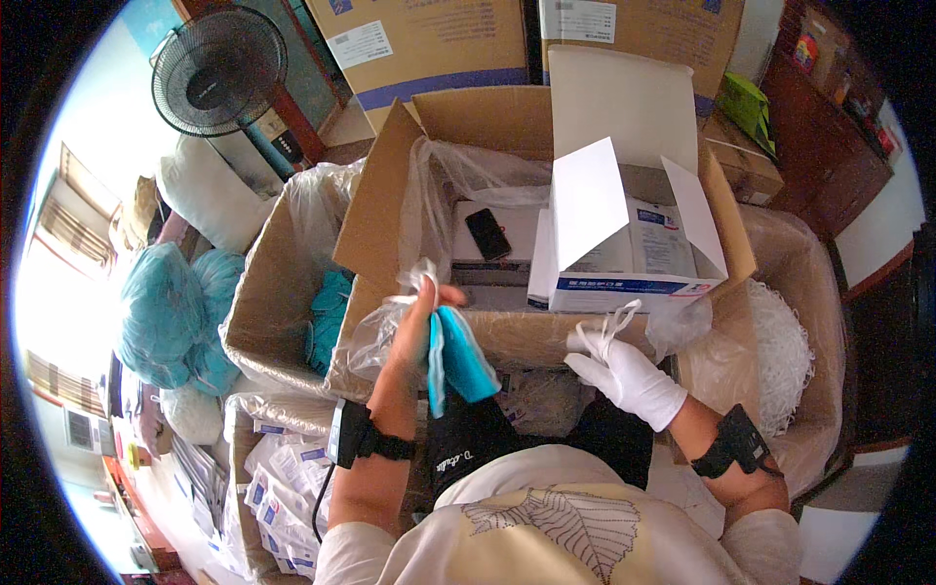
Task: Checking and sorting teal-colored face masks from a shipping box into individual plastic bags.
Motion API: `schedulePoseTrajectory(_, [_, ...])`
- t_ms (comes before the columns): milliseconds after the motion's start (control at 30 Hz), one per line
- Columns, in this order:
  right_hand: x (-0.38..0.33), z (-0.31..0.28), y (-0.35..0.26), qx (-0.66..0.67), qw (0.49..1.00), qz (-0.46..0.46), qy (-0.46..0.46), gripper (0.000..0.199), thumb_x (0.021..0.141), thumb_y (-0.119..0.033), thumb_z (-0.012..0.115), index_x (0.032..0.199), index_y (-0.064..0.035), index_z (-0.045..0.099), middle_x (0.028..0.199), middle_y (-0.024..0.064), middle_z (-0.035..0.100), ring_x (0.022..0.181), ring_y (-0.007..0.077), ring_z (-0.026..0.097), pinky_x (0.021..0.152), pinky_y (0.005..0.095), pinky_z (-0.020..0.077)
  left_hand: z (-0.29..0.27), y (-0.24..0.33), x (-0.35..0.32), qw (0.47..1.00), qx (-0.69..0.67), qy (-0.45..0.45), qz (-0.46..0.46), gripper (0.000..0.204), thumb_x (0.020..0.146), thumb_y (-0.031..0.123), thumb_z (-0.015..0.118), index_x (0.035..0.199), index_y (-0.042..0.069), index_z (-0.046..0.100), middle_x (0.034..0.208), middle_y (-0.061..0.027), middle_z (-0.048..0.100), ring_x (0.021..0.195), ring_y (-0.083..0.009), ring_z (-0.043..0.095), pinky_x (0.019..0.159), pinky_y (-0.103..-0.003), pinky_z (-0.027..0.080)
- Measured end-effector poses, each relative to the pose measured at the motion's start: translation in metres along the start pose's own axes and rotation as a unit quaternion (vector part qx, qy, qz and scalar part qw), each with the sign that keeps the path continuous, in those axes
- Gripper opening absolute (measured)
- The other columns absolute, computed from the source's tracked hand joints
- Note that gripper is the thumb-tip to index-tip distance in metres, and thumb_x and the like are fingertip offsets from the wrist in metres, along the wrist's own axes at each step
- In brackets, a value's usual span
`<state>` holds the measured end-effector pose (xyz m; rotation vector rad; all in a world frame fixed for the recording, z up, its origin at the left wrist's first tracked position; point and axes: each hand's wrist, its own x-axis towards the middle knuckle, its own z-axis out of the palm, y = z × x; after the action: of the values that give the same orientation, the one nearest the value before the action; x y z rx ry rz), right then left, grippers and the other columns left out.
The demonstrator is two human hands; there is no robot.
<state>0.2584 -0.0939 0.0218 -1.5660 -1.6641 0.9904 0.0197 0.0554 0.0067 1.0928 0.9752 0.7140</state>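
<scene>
A blue mask (463,356) is held below and left of the white box (629,291), its upper end clamped in the fingers of the left hand (419,320). Just below the box, a white strap (614,327) is seen looped at the gloved fingers of the right hand (624,372); whether it is pinched cannot be told. Packets (663,239) are held inside the box; a phone (487,234) is laid to its left.

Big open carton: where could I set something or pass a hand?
Between phone and open white box, a strip of lower box looks bare. A hand might pass between teal mask and right hand. Bunched plastic crowds the left side.
</scene>
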Motion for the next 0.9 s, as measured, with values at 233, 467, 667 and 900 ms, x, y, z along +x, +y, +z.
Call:
schedulePoseTrajectory(233, [0.045,0.012,-0.061,-0.151,0.960,-0.236,0.018,0.053,0.075,-0.026,0.064,0.119,-0.0018,0.045,0.096,0.0198,0.053,0.088,0.0311,0.055,0.073,0.0374,0.0460,0.039,-0.013,-0.041,0.960,-0.191,-0.192,-0.078,0.081,0.079,0.070,0.027,0.117,0.002,0.050,0.089,-0.0047,0.059,0.065,-0.0080,0.048,0.054,-0.018,0.033])
schedulePoseTrajectory(467, [0.042,0.045,-0.054,-0.150,0.953,-0.257,0.047,0.031,0.072,-0.015,0.066,0.101,-0.0080,0.056,0.093,0.0095,0.058,0.082,0.0283,0.059,0.068,0.0343,0.0483,0.044,-0.014,-0.064,0.947,-0.219,-0.201,-0.117,0.083,0.079,0.070,0.023,0.120,0.002,0.048,0.101,-0.0072,0.060,0.086,-0.0140,0.054,0.069,-0.026,0.042])
schedulePoseTrajectory(667, [0.033,0.042,-0.040,0.044,0.985,-0.157,-0.059,0.033,0.084,-0.013,0.055,0.114,-0.0019,0.047,0.099,0.0161,0.059,0.087,0.0298,0.060,0.075,0.0334,0.0470,0.018,-0.031,-0.035,0.950,-0.072,-0.295,-0.075,0.053,0.087,0.045,0.040,0.117,0.002,0.050,0.108,-0.0075,0.059,0.097,-0.0180,0.055,0.084,-0.032,0.043])
schedulePoseTrajectory(900, [0.036,0.035,-0.012,-0.031,0.990,-0.139,-0.019,0.031,0.090,-0.022,0.045,0.111,0.0007,0.042,0.081,0.0216,0.057,0.074,0.0357,0.059,0.062,0.0395,0.0451,0.008,0.041,-0.038,0.929,0.293,0.027,0.225,0.028,0.089,0.022,0.047,0.106,0.003,0.057,0.101,-0.0102,0.062,0.097,-0.0242,0.057,0.088,-0.034,0.042])
